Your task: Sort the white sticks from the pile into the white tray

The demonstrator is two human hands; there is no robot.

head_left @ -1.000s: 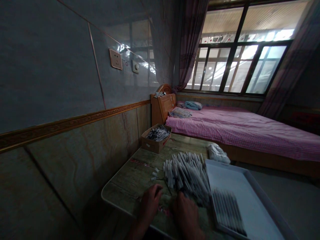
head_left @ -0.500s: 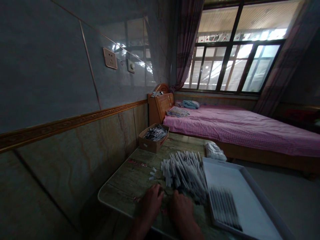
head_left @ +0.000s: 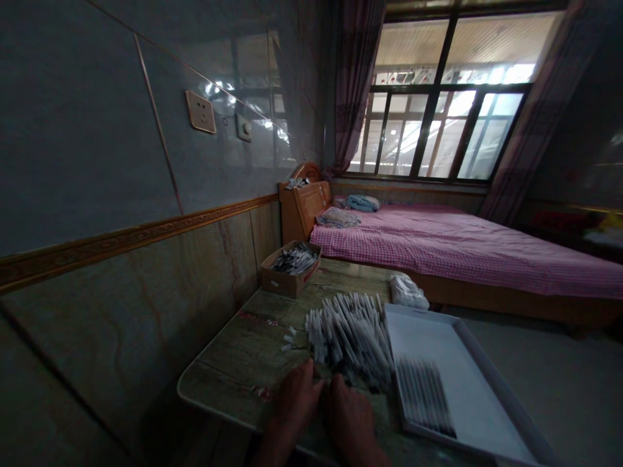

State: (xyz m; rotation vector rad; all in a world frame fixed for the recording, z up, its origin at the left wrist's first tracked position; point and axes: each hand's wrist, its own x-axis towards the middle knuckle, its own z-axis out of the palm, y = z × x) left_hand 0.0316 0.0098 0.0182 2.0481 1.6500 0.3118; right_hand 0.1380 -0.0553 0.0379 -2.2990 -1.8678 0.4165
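Both of my hands rest low on a marbled table, close together. My left hand and my right hand meet fingertip to fingertip just in front of a big heap of white pens. Their fingers are curled inward and the dim light hides what lies between them. A white tray lies to the right of the heap, with a row of dark pens laid side by side in it.
A cardboard box of pens stands at the table's far end by the wall. A few small white caps lie left of the heap. A white bundle sits near the tray's far corner. A pink checked bed stands beyond.
My two hands have drawn closer together until the fingers meet in front of the heap. The view has shifted a little to the right.
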